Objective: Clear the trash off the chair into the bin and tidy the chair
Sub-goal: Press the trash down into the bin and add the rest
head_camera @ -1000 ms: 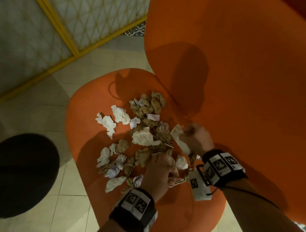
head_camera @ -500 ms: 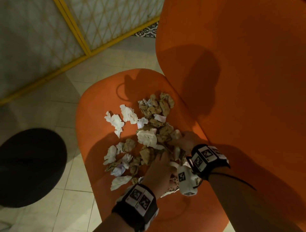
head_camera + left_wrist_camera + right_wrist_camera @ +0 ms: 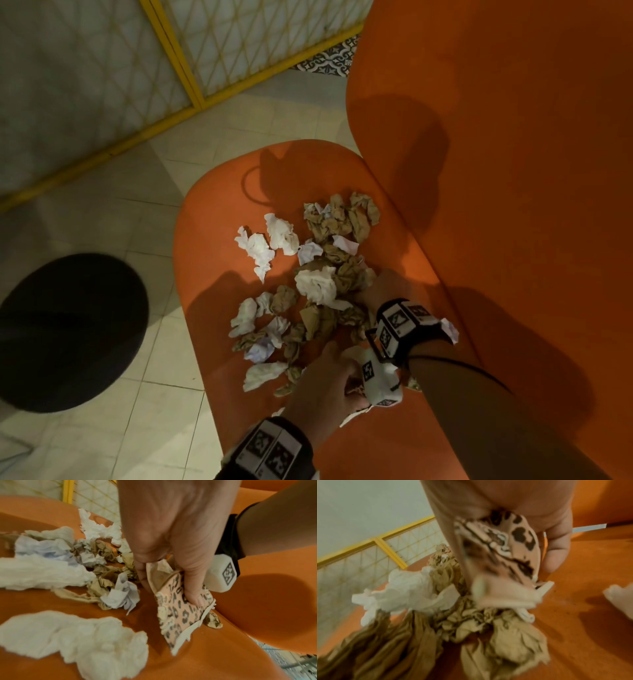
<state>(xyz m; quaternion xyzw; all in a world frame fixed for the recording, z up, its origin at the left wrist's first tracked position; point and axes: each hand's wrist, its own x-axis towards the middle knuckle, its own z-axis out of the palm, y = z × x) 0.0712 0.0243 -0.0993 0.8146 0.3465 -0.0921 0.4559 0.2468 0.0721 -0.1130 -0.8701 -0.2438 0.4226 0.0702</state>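
Crumpled white and brown paper trash lies heaped on the seat of an orange chair. My left hand is at the pile's near edge; in the left wrist view it pinches a torn pink leopard-print scrap between thumb and fingers, its lower edge on the seat. My right hand is low at the pile's right side by the chair back. In the blurred right wrist view it grips another leopard-print scrap with pale paper under it, over brown wads.
A round black bin stands on the tiled floor left of the chair. The tall orange chair back rises close on the right. A yellow-framed lattice screen runs along the far side.
My right hand has come down and toward me from above the pile to its right edge. The left hand stays at the near edge, still holding its scrap.
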